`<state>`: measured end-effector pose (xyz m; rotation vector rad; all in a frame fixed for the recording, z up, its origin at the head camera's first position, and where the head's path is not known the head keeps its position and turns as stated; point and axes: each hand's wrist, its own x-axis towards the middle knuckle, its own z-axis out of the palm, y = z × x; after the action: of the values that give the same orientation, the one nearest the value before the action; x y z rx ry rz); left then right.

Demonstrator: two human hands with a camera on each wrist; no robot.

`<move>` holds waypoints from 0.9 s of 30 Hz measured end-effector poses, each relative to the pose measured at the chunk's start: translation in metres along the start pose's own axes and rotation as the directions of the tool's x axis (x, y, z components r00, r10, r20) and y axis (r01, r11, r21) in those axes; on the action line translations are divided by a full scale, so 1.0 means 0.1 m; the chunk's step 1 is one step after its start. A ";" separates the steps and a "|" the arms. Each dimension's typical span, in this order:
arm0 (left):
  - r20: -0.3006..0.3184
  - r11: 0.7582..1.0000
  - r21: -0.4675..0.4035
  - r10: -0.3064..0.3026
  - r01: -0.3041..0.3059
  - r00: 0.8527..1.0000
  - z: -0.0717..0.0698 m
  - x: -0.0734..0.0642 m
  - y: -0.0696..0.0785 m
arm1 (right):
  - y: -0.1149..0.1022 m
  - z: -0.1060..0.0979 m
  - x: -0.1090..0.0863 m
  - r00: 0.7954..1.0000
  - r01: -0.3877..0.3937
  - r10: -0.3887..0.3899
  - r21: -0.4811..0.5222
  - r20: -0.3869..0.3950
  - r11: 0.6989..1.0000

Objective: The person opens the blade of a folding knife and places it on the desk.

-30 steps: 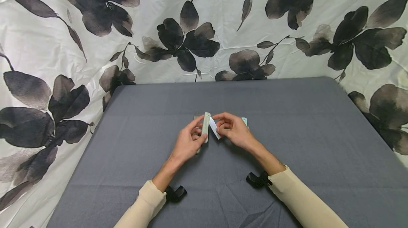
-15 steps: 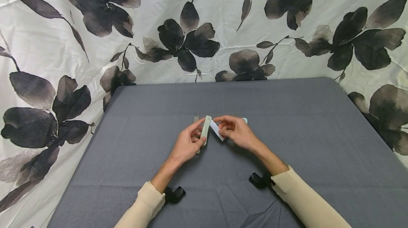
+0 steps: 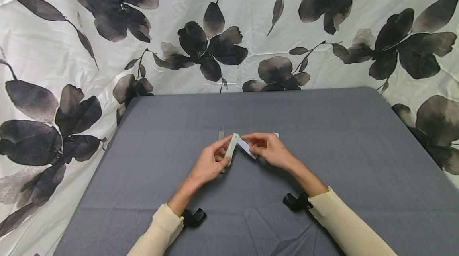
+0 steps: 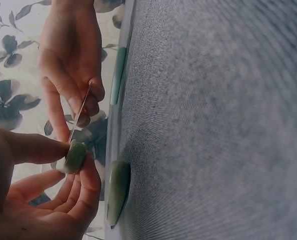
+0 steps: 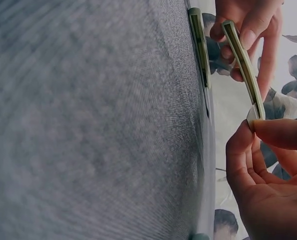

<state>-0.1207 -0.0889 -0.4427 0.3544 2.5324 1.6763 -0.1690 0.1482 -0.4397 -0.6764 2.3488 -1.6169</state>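
Observation:
Both hands hold a folding knife (image 3: 232, 149) with a pale green handle above the table. My left hand (image 3: 208, 162) pinches the handle between thumb and fingers. The whitish blade (image 3: 246, 148) stands out at an angle from the handle's far end, and my right hand (image 3: 272, 148) pinches it. In the right wrist view the handle's slot (image 5: 243, 65) faces the camera. A second folding knife (image 5: 198, 45) with a green handle lies on the table beyond the left hand, its blade (image 3: 221, 131) out; the left hand partly covers it in the head view.
A light teal flat object (image 4: 118, 75) lies on the table behind the right hand, mostly hidden in the head view. Grey cloth covers the table (image 3: 322, 128). Behind its far edge hangs a white curtain (image 3: 251, 21) with dark flowers.
The blade has swung wider from the handle as my right hand moved a little to the right and nearer. The handle has tilted and come slightly nearer in the left hand.

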 end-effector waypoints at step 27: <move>0.097 0.998 0.055 -0.001 -0.004 0.995 -0.02 -0.02 -0.05 | 0.04 -0.06 -0.05 1.000 -0.008 0.010 -0.112 0.018 0.994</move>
<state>-0.1201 -0.0926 -0.4465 0.4310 2.5119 1.5521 -0.1682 0.1566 -0.4417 -0.6980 2.4404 -1.4770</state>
